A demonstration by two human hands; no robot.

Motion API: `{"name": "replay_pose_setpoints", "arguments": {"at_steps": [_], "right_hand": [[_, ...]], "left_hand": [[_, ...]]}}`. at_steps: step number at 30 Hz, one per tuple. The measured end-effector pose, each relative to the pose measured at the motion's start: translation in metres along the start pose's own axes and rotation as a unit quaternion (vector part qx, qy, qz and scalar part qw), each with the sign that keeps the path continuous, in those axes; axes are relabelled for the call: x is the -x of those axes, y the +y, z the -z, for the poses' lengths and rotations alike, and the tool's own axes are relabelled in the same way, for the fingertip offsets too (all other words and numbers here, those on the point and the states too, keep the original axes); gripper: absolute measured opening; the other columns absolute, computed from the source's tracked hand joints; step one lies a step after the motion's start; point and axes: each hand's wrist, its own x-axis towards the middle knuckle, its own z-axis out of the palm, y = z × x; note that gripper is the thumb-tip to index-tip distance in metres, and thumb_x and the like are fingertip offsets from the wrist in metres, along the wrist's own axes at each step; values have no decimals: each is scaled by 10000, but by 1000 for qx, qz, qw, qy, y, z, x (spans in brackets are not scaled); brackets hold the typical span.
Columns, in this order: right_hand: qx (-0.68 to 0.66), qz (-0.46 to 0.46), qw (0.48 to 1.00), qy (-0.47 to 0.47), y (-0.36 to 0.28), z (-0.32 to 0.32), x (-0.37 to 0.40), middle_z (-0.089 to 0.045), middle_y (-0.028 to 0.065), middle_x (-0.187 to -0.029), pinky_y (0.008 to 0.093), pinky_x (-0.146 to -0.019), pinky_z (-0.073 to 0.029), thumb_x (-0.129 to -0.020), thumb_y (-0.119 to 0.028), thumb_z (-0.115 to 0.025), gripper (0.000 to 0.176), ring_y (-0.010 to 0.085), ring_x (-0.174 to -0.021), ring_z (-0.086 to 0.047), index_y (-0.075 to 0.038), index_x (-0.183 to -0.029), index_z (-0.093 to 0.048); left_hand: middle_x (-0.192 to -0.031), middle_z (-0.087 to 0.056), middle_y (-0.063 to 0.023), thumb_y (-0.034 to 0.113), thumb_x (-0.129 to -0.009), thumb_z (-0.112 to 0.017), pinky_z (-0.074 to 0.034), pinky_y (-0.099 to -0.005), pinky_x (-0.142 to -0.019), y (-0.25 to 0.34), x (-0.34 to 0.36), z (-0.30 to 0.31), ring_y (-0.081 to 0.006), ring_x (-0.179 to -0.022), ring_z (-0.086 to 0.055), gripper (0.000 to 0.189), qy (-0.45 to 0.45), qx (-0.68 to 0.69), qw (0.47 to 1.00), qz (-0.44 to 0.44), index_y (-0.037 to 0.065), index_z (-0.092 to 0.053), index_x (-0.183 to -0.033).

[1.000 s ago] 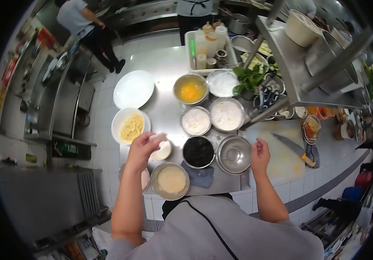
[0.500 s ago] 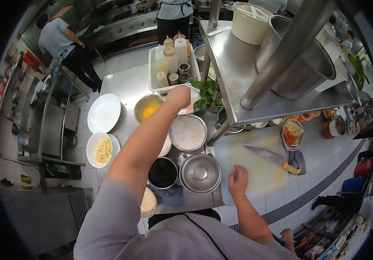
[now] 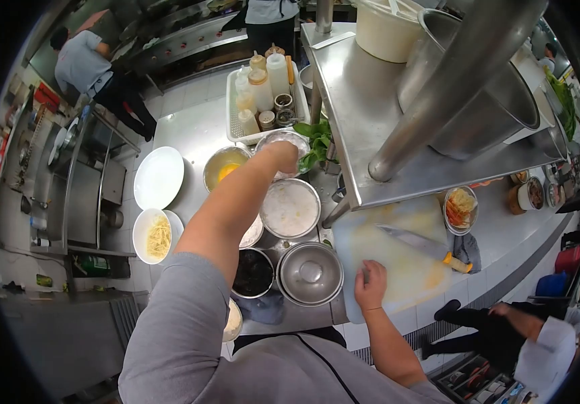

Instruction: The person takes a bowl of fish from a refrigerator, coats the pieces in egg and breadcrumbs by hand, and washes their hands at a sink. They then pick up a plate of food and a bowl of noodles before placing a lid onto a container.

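Steel bowls crowd the table [image 3: 196,131] between your two hands. Your left hand [image 3: 282,156] is stretched far forward, knuckles up, fingers curled down over the near rim of the far bowl [image 3: 283,139], which holds something white. I cannot tell whether those fingers hold anything. Your right hand [image 3: 371,283] rests close to your body on the near left corner of the cutting board [image 3: 398,259], loosely curled and empty.

Just left of the left hand sits the egg bowl [image 3: 226,168]. Just nearer than it is the flour bowl [image 3: 291,207], partly under your forearm. Beyond the left hand stands a white tray [image 3: 233,114] of squeeze bottles and small jars, their labels too small to read. Leafy greens [image 3: 317,143] lie just right of it.

Left of the right hand stands an empty steel bowl [image 3: 310,273], then a dark-filled bowl [image 3: 253,273]. Beyond and right of the right hand, a knife [image 3: 414,242] lies across the board. Past it are a grey cloth [image 3: 468,246] and a small dish [image 3: 460,207] of shredded food.

A steel shelf [image 3: 398,135] and its slanted post [image 3: 465,74] overhang the space right of the left hand. Well left of your left arm are a white plate [image 3: 158,176] and a noodle bowl [image 3: 157,236].
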Motion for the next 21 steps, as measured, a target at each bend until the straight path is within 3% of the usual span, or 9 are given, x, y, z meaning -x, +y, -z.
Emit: {"name": "replay_pose_setpoints", "arguments": {"at_steps": [5,7,9,13,15,21], "right_hand": [[6,12,1000,15,-1,-4,0,-671,179,-1154,446,-907,-533,-857,-20,-693,313,367,-1030,-637,-21,-1167,-650],[4,4,1000,5,0,-4,0,-673,187,-1160,468,-934,-521,-860,-42,-691,302,387,-1053,-634,-20,-1160,-658],[3,-5,1000,-6,1,-4,3,-675,195,-1165,490,-961,-508,-863,-65,-688,294,406,-1077,-631,-19,-1153,-666],[2,-8,1000,-4,3,-6,3,-674,201,-1165,495,-959,-510,-861,-58,-685,292,413,-1080,-629,-15,-1149,-663],[7,-10,1000,-7,5,-7,5,-673,203,-1166,497,-958,-510,-861,-57,-685,293,413,-1082,-629,-15,-1150,-663],[46,9,999,-5,15,-14,9,-672,200,-1193,492,-1000,-502,-890,-60,-686,313,414,-1131,-621,-15,-1199,-665]], "left_hand": [[-1176,-758,-181,300,-762,-765,-570,-452,-951,-4,9,-5,-370,-1085,-725,407,-13,41,999,8,70,-806,-1095],[-1066,-763,-224,275,-818,-691,-569,-479,-907,-5,-1,-10,-398,-1016,-723,322,-37,38,998,-32,10,-803,-963],[-1103,-757,-226,247,-820,-692,-562,-479,-923,-2,21,7,-395,-1051,-717,343,-31,47,998,-34,11,-784,-1051],[-1061,-746,-229,180,-822,-721,-555,-466,-901,-26,56,31,-404,-1031,-711,354,231,168,957,-54,19,-714,-1137],[-1037,-739,-231,200,-826,-758,-556,-462,-877,-39,101,54,-400,-997,-710,316,246,211,946,-1,23,-712,-1084],[-1019,-746,-194,230,-843,-788,-561,-438,-843,-88,194,15,-371,-946,-715,306,301,218,926,74,26,-717,-1060]]}}
